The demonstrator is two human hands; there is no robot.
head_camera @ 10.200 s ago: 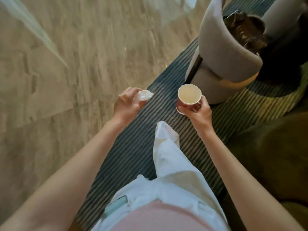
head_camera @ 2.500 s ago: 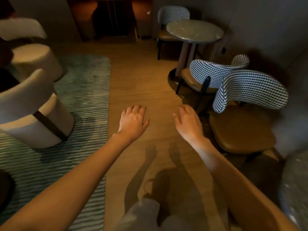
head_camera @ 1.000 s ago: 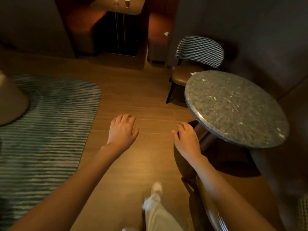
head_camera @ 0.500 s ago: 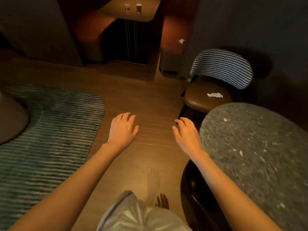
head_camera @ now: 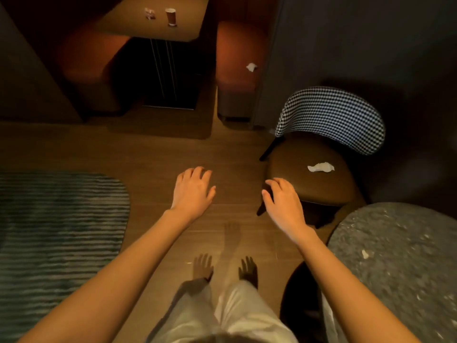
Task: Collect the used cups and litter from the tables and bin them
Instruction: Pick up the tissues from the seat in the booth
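Both the left hand [head_camera: 193,191] and right hand [head_camera: 283,203] hang spread and empty, so this looks like the search step: nearest is the crumpled white napkin [head_camera: 320,167] on the brown round-seated houndstooth chair [head_camera: 291,174], calling for a right-hand pinch.

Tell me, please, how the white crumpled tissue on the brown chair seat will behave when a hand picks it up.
The tissue looks thin and crumpled, so it is probably very light and floppy, and should squash under a pinch. It lies flat on the chair seat, so rolling seems unlikely. Both hands are empty.
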